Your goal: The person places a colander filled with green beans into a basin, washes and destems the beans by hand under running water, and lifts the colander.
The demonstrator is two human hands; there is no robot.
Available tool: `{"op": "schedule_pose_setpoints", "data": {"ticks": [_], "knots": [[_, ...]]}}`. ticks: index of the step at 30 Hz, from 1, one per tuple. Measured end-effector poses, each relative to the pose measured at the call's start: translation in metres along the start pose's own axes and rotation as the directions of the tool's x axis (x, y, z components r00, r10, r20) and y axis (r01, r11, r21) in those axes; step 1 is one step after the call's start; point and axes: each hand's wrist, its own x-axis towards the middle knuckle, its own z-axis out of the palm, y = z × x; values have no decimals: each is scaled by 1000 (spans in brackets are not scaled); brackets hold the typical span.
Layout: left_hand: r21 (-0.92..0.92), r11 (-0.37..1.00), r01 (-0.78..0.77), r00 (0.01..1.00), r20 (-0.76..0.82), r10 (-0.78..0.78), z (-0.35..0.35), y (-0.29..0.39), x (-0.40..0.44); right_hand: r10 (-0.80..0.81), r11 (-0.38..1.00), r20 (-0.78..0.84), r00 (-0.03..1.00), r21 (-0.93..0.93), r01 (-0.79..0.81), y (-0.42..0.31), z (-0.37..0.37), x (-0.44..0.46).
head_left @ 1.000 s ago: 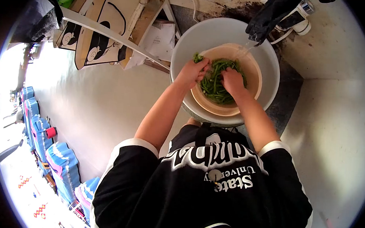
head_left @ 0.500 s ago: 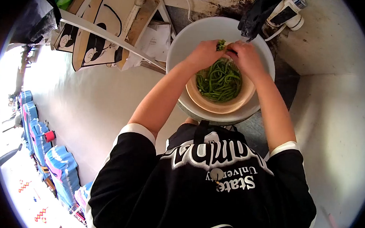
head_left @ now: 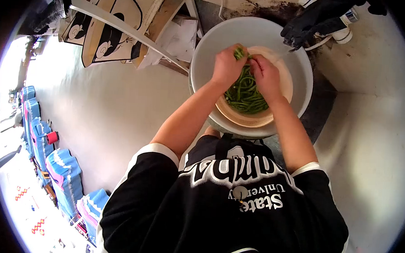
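Observation:
Long green beans point(head_left: 247, 99) lie coiled in a peach-coloured bowl point(head_left: 285, 76), which sits inside a large pale grey basin point(head_left: 206, 49). Over the bowl's far side, my left hand point(head_left: 228, 66) is closed round a bunch of green beans, whose ends point(head_left: 239, 53) stick out above the fingers. Close beside it, my right hand point(head_left: 267, 77) has its fingers pinched together at the beans by the left fingertips. Exactly what lies between the right fingers is partly hidden.
Black gloves or cloth point(head_left: 308, 26) hang over white pipe fittings point(head_left: 342, 35) beyond the basin's right rim. A white-framed rack point(head_left: 125, 28) with cardboard cutouts stands at the far left. Blue-covered chairs point(head_left: 63, 169) line the left side. A pale wall point(head_left: 367, 130) rises on the right.
The view has shifted, so the basin sits farther right. My right hand has turned and come down nearer the bowl's middle, while the left still grips the bunch.

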Motion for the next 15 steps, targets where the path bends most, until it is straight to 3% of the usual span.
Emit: {"op": "schedule_pose_setpoints", "data": {"ticks": [1, 2, 4, 5, 6, 8, 11, 14, 15], "knots": [[-171, 934, 314, 949, 70, -306, 1, 4, 0, -202, 973, -64, 977, -125, 193, 3, -4, -1], [-464, 803, 373, 927, 153, -341, -8, 8, 2, -405, 892, -101, 909, -260, 369, 7, -9, -1], [-859, 293, 421, 890, 328, -318, -34, 13, 5, -226, 959, -6, 974, -178, 222, 27, -13, 0], [-843, 328, 426, 888, 321, -328, -39, 15, 4, -136, 980, 43, 990, -142, 141, 42, -13, 2], [-824, 365, 434, 886, 316, -341, -44, 17, 1, 42, 953, 121, 992, -304, -3, 63, -15, 1], [-761, 437, 480, 875, 376, -307, -54, 22, -4, 403, 757, 180, 897, -617, -217, 109, -11, 2], [-733, 418, 536, 842, 433, -321, -43, 16, -12, 585, 584, 268, 766, -794, -168, 125, 11, 6], [-642, 523, 560, 828, 409, -384, -32, 5, -23, 587, 571, 223, 778, -795, -203, 112, 3, 10], [-569, 614, 547, 837, 379, -394, -30, -3, -24, 524, 682, 223, 822, -688, -249, 107, -1, 8]]}}
